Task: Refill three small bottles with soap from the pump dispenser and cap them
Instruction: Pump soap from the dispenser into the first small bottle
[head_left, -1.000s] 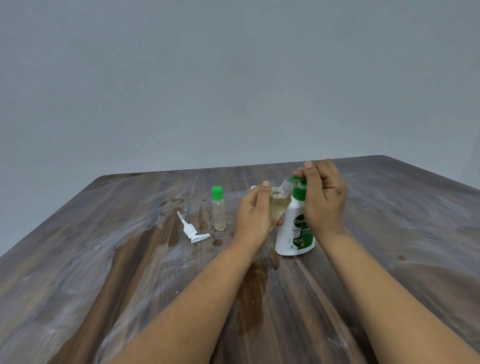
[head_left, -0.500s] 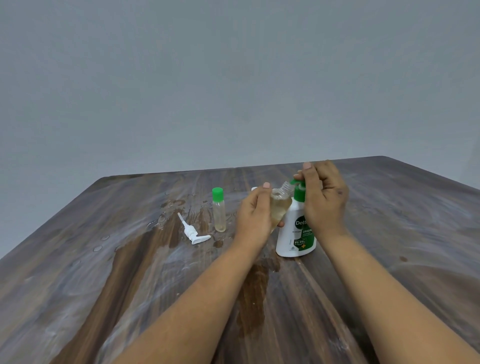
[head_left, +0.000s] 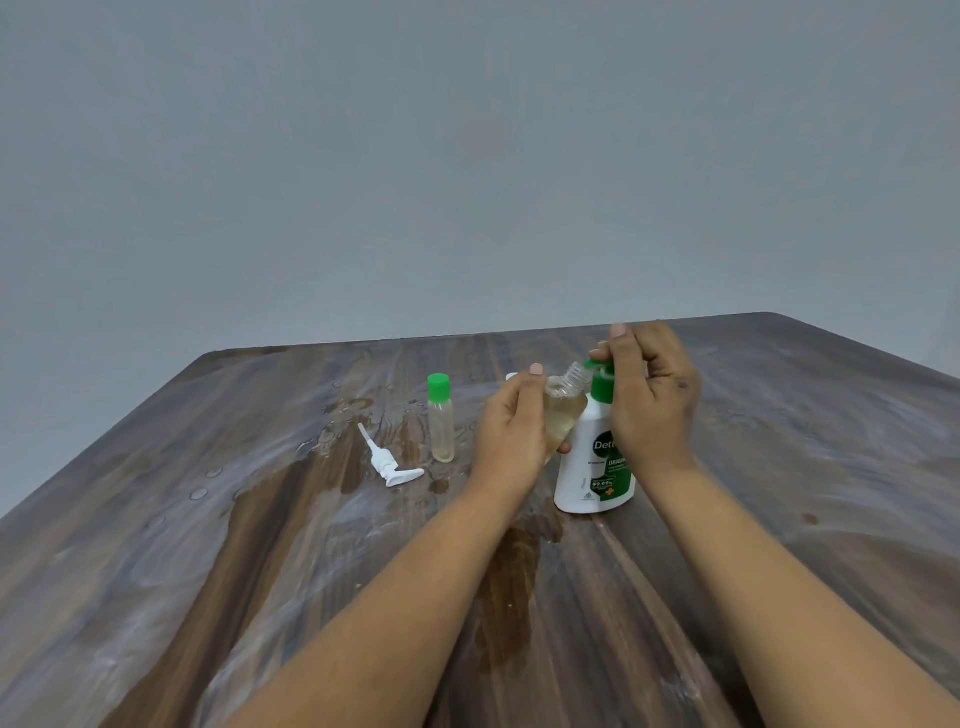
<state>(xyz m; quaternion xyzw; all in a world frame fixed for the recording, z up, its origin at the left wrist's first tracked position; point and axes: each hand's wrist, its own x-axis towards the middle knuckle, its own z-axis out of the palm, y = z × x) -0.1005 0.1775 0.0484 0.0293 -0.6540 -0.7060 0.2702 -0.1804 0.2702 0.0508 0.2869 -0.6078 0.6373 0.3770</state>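
Two small bottles and one dispenser at frame centre.
Your left hand (head_left: 511, 431) grasps the open clear small bottle (head_left: 563, 413) tilted beside the white green-pump soap dispenser (head_left: 595, 467); your right hand (head_left: 652, 400) pinches the nozzle; the capped clear bottle (head_left: 440, 418) stands left; a third bottle is hidden.

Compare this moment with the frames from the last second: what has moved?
Almost nothing. The left hand still holds the open small bottle tilted at the pump dispenser spout; the right hand stays on the pump head. The capped bottle and loose white pump are unmoved.

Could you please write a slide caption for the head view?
Left hand tilts an open small bottle under the pump dispenser spout, right hand on top.
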